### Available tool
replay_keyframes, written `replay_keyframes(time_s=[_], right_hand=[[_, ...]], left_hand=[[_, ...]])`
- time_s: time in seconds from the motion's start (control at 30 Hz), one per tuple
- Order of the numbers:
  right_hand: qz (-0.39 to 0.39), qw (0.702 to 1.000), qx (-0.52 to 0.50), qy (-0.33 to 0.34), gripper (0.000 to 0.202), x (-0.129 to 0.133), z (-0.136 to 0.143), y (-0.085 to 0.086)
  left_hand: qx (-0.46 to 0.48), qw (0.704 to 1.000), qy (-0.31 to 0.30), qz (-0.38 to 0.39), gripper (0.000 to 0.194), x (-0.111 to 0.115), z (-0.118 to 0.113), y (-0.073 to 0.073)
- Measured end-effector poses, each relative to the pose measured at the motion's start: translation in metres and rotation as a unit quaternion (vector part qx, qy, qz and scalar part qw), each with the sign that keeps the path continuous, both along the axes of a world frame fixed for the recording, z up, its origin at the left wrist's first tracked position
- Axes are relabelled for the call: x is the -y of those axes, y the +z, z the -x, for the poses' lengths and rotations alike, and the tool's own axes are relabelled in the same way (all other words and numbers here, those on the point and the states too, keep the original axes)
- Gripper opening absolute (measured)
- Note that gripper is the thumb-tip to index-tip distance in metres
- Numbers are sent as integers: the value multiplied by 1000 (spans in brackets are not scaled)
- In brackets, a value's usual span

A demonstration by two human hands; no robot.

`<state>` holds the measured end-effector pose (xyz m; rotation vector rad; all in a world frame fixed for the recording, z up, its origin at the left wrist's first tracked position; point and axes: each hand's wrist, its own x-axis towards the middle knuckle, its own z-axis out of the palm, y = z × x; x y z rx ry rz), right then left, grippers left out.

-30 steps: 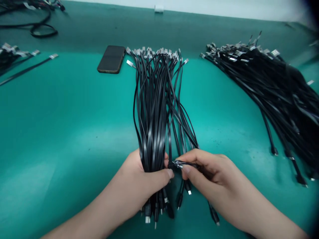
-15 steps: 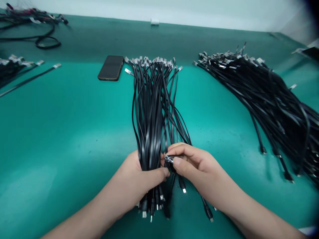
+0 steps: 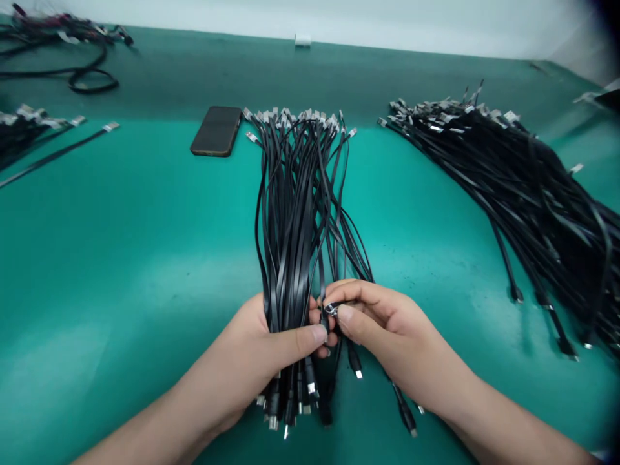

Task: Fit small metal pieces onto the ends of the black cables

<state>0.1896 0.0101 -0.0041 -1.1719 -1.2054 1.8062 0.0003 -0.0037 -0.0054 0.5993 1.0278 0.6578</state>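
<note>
My left hand (image 3: 285, 342) is wrapped round a thick bundle of flat black USB cables (image 3: 290, 226), near their lower ends. Its thumb presses one cable's plug end against the fingers on the bundle's right side. In my right hand (image 3: 382, 323), thumb and forefinger pinch a small shiny metal clipper-like tool (image 3: 331, 310), mostly hidden by the fingers. The tool's tip is close to that cable end; whether they touch I cannot tell. A few loose cable ends, such as a black plug (image 3: 354, 359), hang below and beside my right hand.
A phone (image 3: 216, 132) lies left of the bundle's far end. A large pile of black cables (image 3: 527, 187) covers the right side of the green mat (image 3: 145, 226). More cables (image 3: 33, 129) lie at the left edge, with tangled wires (image 3: 62, 32) behind.
My left thumb and fingers have shifted around the cable end, and the bundle's lower plugs have swung slightly left. The metal tool has turned a little in my right fingers.
</note>
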Motion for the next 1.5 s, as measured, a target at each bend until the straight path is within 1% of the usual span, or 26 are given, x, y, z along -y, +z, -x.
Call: replay_keyframes(time_s=[0.1, 0.2, 0.27, 0.33, 0.43, 0.57, 0.77, 0.93, 1.13, 1.27, 1.4, 1.5], right_hand=[[-72, 993, 94, 6, 11, 0, -10, 5], [-139, 967, 210, 23, 12, 2, -16, 9], [-167, 953, 250, 43, 11, 5, -16, 10], [-172, 947, 265, 62, 11, 8, -15, 10], [-151, 948, 270, 73, 14, 9, -12, 10], [-131, 953, 262, 76, 15, 7, -9, 10], [-85, 961, 247, 93, 18, 7, -9, 9], [-54, 963, 243, 104, 21, 6, -11, 7], [-44, 962, 247, 107, 22, 7, -13, 6], [-42, 961, 249, 110, 24, 8, -13, 7], [-61, 961, 244, 112, 24, 7, -14, 7], [-89, 959, 246, 108, 23, 6, -13, 7]], left_hand=[[-48, 999, 3, -14, 25, 0, -2, -2], [-104, 994, -7, -29, 24, 0, -5, -3], [-126, 991, -8, -31, 22, -1, -6, -2], [-139, 990, -8, -29, 22, -1, -7, 0], [-148, 989, -9, -23, 23, -1, -8, 4], [-162, 987, 6, -13, 23, -1, -9, 9], [-143, 990, -1, -5, 28, -1, -8, 4], [-149, 989, -2, -3, 28, -2, -8, 3], [-155, 987, -27, -8, 24, -3, -7, 6], [-160, 987, -19, -3, 22, -3, -8, 10], [-151, 988, -15, -5, 20, -2, -9, 12], [-146, 989, -3, -10, 21, -2, -9, 11]])
